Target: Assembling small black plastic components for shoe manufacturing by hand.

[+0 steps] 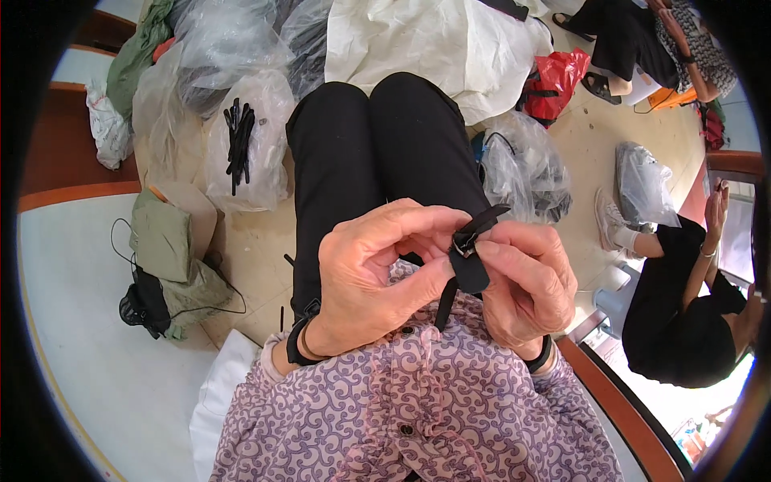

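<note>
Left hand (365, 273) curled, thumb and forefinger pinched onto the small metal buckle (464, 243) at the middle of the frame; other fingers folded loosely in. Right hand (526, 281) closed on the black strap (467, 269), fingertips pressing its wider flat part just under the buckle. Both hands meet at the buckle, touching each other there, held close above the lap. One strap end sticks out up and right past the right fingers; the other end hangs down between the wrists toward the purple patterned blouse (418, 410). Dark band on each wrist.

Below the hands, far side: black trousers (377, 145), knees together. Left of the knees, a clear plastic bag (245, 149) on the tan floor with a bundle of black straps (239, 140) lying on top, well apart from the hands. More clear bags stacked far left. Near left, an olive green cloth (165, 241) with a black corded item (144, 301) beside it on a pale surface. Far, a big white sheet (434, 44). Right of the knees, another clear bag (526, 165) of dark stuff, then a red bag (556, 80) farther. Right edge: another person in black (683, 313) seated, with a hand raised; clear bag (646, 181) near their shoe.
</note>
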Demonstrator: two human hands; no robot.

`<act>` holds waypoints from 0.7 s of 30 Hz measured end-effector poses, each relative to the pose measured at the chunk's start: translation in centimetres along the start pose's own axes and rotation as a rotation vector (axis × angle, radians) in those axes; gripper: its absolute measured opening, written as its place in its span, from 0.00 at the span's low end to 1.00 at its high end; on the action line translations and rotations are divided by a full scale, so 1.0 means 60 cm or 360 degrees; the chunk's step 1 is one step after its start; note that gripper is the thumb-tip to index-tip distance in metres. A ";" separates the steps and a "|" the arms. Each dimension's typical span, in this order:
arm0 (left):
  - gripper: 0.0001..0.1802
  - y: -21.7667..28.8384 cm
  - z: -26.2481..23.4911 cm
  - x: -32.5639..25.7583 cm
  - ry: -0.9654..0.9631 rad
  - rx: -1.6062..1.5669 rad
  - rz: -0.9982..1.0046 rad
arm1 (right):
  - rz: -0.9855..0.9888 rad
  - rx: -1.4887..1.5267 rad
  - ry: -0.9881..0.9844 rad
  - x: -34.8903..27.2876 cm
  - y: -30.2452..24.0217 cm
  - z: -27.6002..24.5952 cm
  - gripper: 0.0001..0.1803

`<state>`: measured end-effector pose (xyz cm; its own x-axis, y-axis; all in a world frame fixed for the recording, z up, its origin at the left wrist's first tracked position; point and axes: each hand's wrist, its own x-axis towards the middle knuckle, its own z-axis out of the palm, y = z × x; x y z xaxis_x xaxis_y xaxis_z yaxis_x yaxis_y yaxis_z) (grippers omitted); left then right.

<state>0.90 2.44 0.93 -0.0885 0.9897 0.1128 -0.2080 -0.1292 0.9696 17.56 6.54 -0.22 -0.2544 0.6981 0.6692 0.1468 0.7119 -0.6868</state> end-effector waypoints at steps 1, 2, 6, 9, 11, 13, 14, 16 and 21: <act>0.20 0.000 0.001 -0.001 -0.0013 0.0006 -0.0005 | 0.0006 -0.0003 0.0014 -0.001 0.001 -0.001 0.19; 0.21 0.001 0.002 -0.002 0.0000 -0.0035 -0.0057 | -0.0001 0.0004 0.0021 0.000 0.001 -0.002 0.19; 0.21 0.005 0.009 -0.005 -0.0009 -0.0067 -0.0015 | 0.0058 0.0004 0.0057 -0.002 -0.008 -0.007 0.19; 0.21 0.013 0.017 -0.007 -0.0034 0.0058 0.0074 | 0.0049 0.0087 0.0119 -0.006 -0.006 -0.006 0.19; 0.20 0.008 0.018 -0.011 -0.0028 0.0099 0.0097 | 0.0076 0.0165 0.0093 -0.004 -0.009 -0.011 0.18; 0.20 0.012 0.021 -0.018 -0.0029 0.0143 0.0148 | 0.0075 0.0239 0.0075 -0.006 -0.016 -0.019 0.18; 0.20 0.016 0.023 -0.022 -0.0034 0.0202 0.0163 | 0.0044 0.0236 0.0048 -0.007 -0.017 -0.023 0.18; 0.20 0.023 0.026 -0.028 -0.0045 0.0259 0.0187 | 0.0005 0.0225 0.0025 -0.012 -0.018 -0.032 0.18; 0.21 0.031 0.038 -0.047 -0.0122 0.0432 0.0283 | -0.0019 0.0283 -0.0017 -0.032 -0.031 -0.047 0.19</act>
<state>3.00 -0.41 2.90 -0.0242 0.9563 0.2913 0.0724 -0.2890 0.9546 20.48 4.10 0.54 -0.2657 0.6883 0.6750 -0.0275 0.6945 -0.7190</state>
